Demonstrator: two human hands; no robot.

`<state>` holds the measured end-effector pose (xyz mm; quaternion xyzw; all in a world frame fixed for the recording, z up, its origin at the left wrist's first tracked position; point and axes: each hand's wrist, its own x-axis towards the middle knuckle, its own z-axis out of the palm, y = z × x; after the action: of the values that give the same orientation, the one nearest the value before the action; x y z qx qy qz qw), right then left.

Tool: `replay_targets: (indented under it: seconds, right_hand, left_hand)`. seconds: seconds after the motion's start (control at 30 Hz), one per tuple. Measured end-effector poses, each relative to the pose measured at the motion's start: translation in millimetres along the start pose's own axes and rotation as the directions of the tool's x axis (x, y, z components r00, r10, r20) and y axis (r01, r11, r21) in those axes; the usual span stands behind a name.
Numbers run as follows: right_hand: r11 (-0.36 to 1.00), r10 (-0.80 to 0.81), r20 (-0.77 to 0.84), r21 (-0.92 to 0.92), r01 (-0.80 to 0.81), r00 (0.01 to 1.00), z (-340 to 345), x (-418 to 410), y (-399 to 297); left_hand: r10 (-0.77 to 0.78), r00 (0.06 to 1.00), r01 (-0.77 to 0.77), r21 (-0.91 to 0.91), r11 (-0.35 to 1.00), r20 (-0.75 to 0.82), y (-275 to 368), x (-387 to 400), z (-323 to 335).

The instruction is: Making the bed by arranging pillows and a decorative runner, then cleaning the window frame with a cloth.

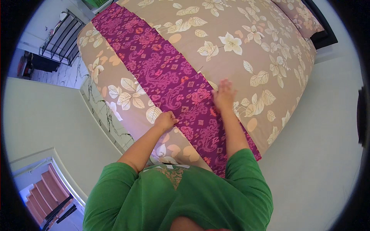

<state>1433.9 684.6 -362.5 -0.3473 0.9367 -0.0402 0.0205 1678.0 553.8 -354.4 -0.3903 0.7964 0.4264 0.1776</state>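
Note:
A long strip of purple and pink paisley-patterned fabric (162, 66) lies diagonally across a bed covered with a beige floral bedsheet (179, 23). Its near end reaches the bed's edge by my body, and its right edge has small uneven steps, like folded layers. My left hand (166, 121) pinches the fabric's left edge between thumb and fingers. On the opposite side, my right hand (224, 93) is spread, palm down and slightly blurred, at the right edge of the fabric, partly over the bedsheet. Nothing is seen in its fingers.
A pillow (303, 17) rests by the dark headboard (325, 37) at upper right. A black metal rack (62, 39) and a green basket (95, 2) stand beyond the bed's far left. Stairs (46, 193) show through an opening at lower left. A pale wall (49, 112) borders the left.

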Motion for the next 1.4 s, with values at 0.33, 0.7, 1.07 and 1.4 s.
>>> replay_targets:
  seconds: [0.33, 0.7, 1.07, 1.4]
  right_hand:
    - [0.980, -0.194, 0.261, 0.008, 0.199, 0.945, 7, -54, 8]
    - [0.841, 0.156, 0.437, 0.411, -0.350, 0.886, -16, -75, 100]
    - [0.794, 0.140, 0.495, 0.461, -0.396, 0.858, -7, -91, 121]
    - [0.331, -0.083, 0.494, 0.833, -0.443, 0.866, -13, -101, 124]
  left_hand:
    - [0.058, 0.990, -0.052, 0.048, 0.997, -0.126, -2, -9, 7]
    - [-0.211, 0.965, 0.253, -0.751, 0.610, 0.154, 0, -49, 16]
    - [0.061, 0.974, 0.188, -0.925, 0.331, 0.220, 49, -103, 86]
    - [0.143, 0.929, 0.238, -0.848, 0.473, 0.340, 52, -100, 101]
